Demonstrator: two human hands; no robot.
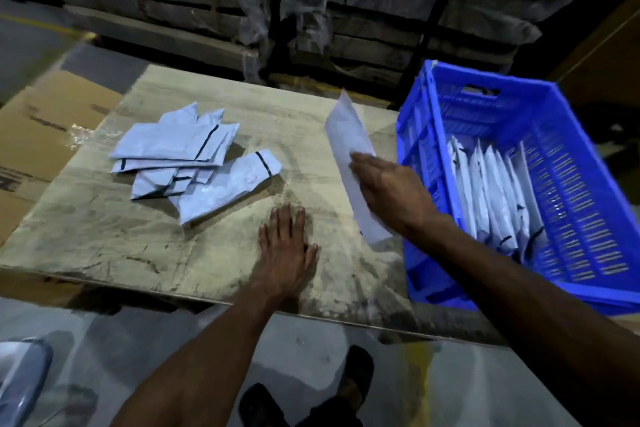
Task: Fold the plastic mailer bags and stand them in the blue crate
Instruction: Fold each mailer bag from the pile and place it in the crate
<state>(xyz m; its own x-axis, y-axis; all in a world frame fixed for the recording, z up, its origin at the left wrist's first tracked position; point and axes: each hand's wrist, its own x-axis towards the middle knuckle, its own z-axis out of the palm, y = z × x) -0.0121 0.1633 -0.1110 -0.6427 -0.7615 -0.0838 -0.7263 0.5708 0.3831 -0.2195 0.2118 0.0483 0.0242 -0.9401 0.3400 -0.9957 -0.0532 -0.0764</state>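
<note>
Far to my left a flattened cardboard box [52, 135] lies beside the worn surface [104, 229] I work on. On that surface, left of centre, sits the loose pile of mailer bags [180, 156] not yet folded, grey-white with dark seal strips, overlapping one another at odd angles.

My left hand [285, 246] lies flat on the bare surface near the front edge, fingers straight and spread, holding nothing. I judge it is only steadying me while the other hand works.

To its right, my right hand [391, 191] grips a folded mailer [349, 149], a long narrow strip lifted off the surface and tilted, its far end pointing up and away. My fingers are curled round its lower part, the thumb hidden behind.

Just beside that is the blue crate [561, 163], tilted toward me, with a row of folded mailers [491, 191] already standing on edge along its near-left side.

So I take the step in hand to be the carry. Next I need to swing this strip over the crate wall, turn it upright, and slot it against the row so it stays on edge.
</note>
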